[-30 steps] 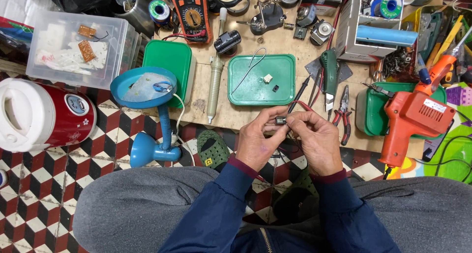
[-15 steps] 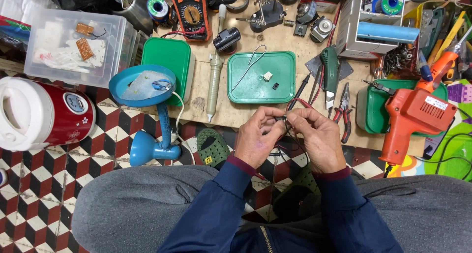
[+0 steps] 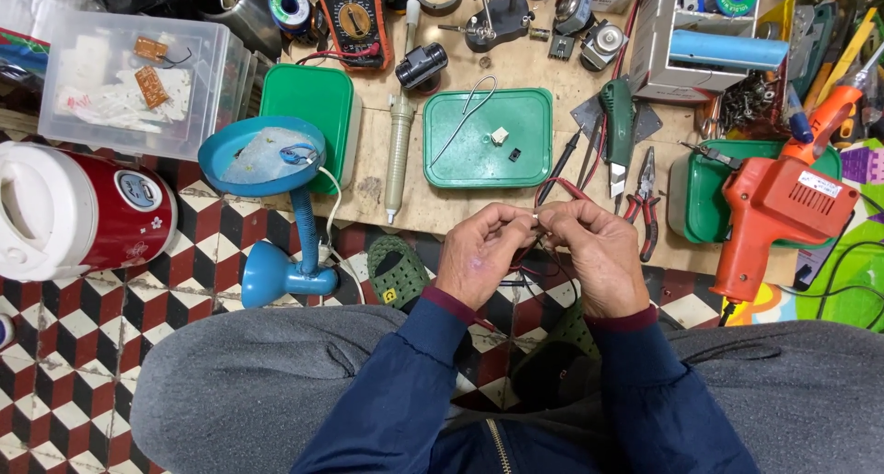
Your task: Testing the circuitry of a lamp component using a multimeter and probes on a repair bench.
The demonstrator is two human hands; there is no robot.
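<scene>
Hands have moved only a little in the last second. Both hands were already close together by the near edge of the low wooden board, and they stay there now, over the checked floor. The left hand and the right hand are together, with fingertips meeting. They pinch a thin red wire and a very small part between them. That part is too small to name.

One second ago the fingers sat a bit more to the left, with a short dark piece sticking up between them. Now the fingertips are pressed tighter, and the dark piece is hidden. It looks like the fiddly work on the wire end is going on, not finished.

Nothing on the board has shifted. A flat green plastic tray with two tiny bits in it lies just behind the hands. A long cream soldering tool lies left of the tray. Small red-handled pliers lie near the right hand. A big orange glue gun rests at the right edge. A blue desk lamp stands at the left edge, and a red and white jug lies on the floor beyond it.
</scene>
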